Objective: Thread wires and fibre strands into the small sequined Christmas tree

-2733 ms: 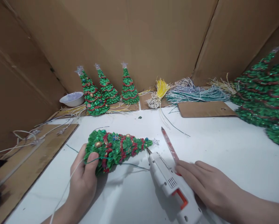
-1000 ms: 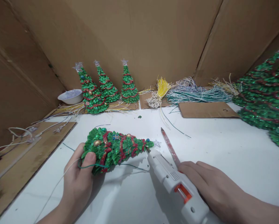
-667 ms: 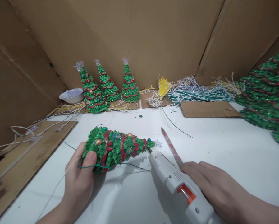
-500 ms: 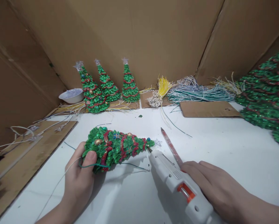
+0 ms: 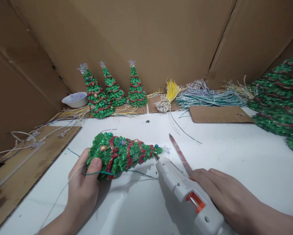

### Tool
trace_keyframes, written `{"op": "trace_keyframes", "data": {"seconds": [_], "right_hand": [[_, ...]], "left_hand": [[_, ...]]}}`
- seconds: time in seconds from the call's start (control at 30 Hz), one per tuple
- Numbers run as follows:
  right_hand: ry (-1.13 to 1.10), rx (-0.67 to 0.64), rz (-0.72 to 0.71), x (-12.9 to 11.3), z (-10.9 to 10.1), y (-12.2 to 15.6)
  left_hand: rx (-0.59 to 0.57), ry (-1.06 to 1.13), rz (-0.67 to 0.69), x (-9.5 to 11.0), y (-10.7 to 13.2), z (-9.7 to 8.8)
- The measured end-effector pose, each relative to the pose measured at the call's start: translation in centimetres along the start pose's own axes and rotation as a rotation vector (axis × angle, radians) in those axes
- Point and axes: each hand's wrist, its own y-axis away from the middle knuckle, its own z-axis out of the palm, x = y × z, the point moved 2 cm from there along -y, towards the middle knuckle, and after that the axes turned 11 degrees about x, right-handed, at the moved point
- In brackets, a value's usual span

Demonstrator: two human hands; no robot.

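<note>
My left hand (image 5: pixel 84 187) grips the wide base of a small green glitter Christmas tree (image 5: pixel 122 155) with red garland, gold beads and a clear star at its tip, held sideways over the white table (image 5: pixel 234 153); a thin green wire (image 5: pixel 99 172) runs under the thumb. My right hand (image 5: pixel 224 192) is closed around a white glue gun (image 5: pixel 185 192) with an orange trigger. Its nozzle touches the tree near the tip. A red-flecked glue stick (image 5: pixel 179 153) lies just beyond the gun.
Three finished small trees (image 5: pixel 112 91) stand at the back by a white bowl (image 5: pixel 75 99). Bundles of yellow, white and teal wires (image 5: pixel 200 96) lie along the cardboard wall (image 5: pixel 146 39). More green trees (image 5: pixel 278 101) pile up at right. Cardboard sheets (image 5: pixel 26 160) with wires lie left.
Almost nothing has moved. The glue gun's nozzle has stayed against the tree near its tip, with only slight shifts of the gun and tree.
</note>
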Motion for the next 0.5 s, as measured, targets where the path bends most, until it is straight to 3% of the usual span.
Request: {"op": "trace_keyframes", "data": {"seconds": [0.5], "right_hand": [[-0.010,0.002,0.053,-0.02,0.17,0.23]], "left_hand": [[-0.046,-0.033,0.038,-0.15,-0.39,-0.28]]}}
